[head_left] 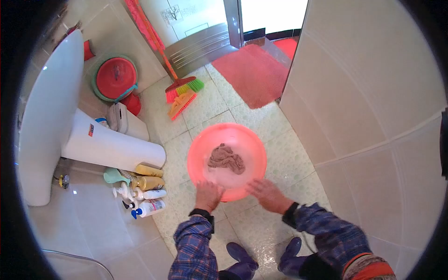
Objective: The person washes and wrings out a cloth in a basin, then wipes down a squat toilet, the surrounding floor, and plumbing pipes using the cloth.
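A pink basin [195,161] stands on the tiled floor with cloudy, soapy-looking water in it. A wet brown cloth [226,158] lies bunched in the middle of the basin, touched by neither hand. My left hand [208,195] is at the basin's near left rim, fingers spread and pointing forward. At the near right rim is my right hand [269,195], its fingers apart and reaching toward the basin's edge. Neither hand holds anything. Both wrists have dark cuffs under plaid sleeves.
A white pedestal sink [112,144] is on the left, with several bottles [151,207] beside its foot. Brooms [184,88], a red basin [116,77] and a bin [128,122] stand farther back. A red mat [254,74] lies by the door. My boots [240,254] are below.
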Demonstrator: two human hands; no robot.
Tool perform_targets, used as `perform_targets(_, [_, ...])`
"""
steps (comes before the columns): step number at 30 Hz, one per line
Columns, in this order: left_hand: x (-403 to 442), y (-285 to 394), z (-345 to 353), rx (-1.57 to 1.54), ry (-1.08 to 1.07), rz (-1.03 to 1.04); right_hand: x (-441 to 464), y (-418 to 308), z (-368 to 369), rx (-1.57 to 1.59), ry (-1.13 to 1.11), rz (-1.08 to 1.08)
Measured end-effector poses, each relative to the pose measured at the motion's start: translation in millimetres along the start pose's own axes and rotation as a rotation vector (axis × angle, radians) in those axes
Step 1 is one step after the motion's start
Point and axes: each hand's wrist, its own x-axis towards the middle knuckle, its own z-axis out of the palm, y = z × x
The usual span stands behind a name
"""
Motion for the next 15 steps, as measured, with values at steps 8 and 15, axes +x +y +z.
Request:
perform_targets(8, [-105.3, 39.9, -46.7, -0.546, 0.325, 0.148, 30.0, -82.0, -34.7, 0.281, -0.109, 0.121])
perform_targets(15, [-215.7, -23.5, -15.2, -0.834, 0.049, -0.157, -30.5, -99.1, -98.0, 0.335, -0.23, 0.58])
